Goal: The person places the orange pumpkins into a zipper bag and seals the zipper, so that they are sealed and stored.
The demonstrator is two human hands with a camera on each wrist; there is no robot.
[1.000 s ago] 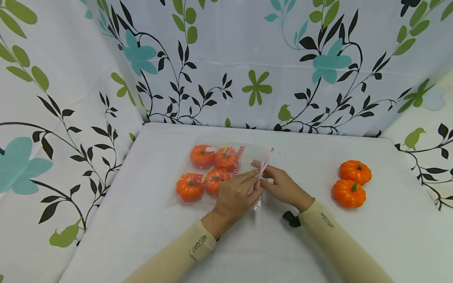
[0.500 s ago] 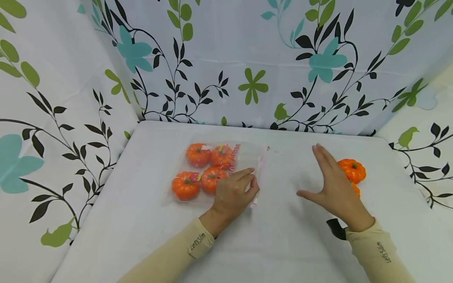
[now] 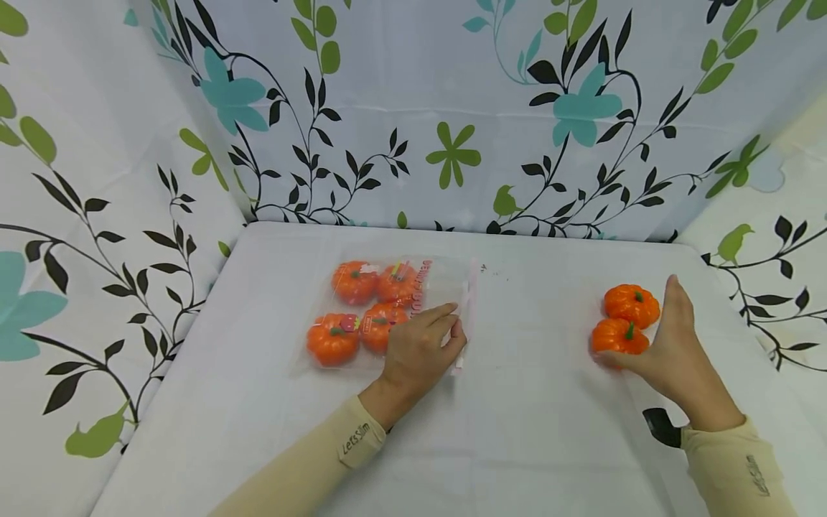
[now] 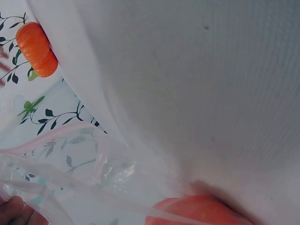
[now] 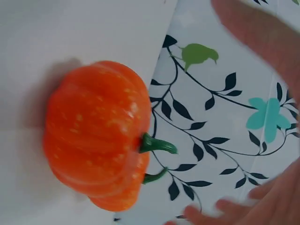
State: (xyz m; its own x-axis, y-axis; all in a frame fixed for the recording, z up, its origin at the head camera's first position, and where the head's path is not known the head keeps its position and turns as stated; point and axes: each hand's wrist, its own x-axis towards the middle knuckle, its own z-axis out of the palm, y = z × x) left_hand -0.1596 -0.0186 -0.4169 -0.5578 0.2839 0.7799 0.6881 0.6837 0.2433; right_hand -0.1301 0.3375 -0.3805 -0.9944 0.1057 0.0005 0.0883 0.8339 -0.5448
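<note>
A clear zip bag (image 3: pixel 446 280) with a pink edge lies flat, several small orange pumpkins (image 3: pixel 332 341) inside it. My left hand (image 3: pixel 416 359) pinches the bag near its pink-edged mouth; in the left wrist view its fingertips (image 4: pixel 21 212) show at the lower left beside the raised clear film. Two loose pumpkins (image 3: pixel 629 305) with green stems sit touching at the right. Spread wide, my right hand (image 3: pixel 678 359) is just right of them, its thumb overlapping the nearer one in the head view. In the right wrist view the nearer pumpkin (image 5: pixel 98 131) partly hides the other.
A white cloth covers the table (image 3: pixel 530 402). Behind it hangs a white curtain (image 3: pixel 388 72) printed with leaves and flowers, which also runs along both sides. A black strap piece (image 3: pixel 662 427) juts from the right wrist.
My right hand has let go of the bag's mouth and swung right, past the loose pumpkins, with fingers spread. My left hand has stayed at the bag. The head view has shifted slightly.
</note>
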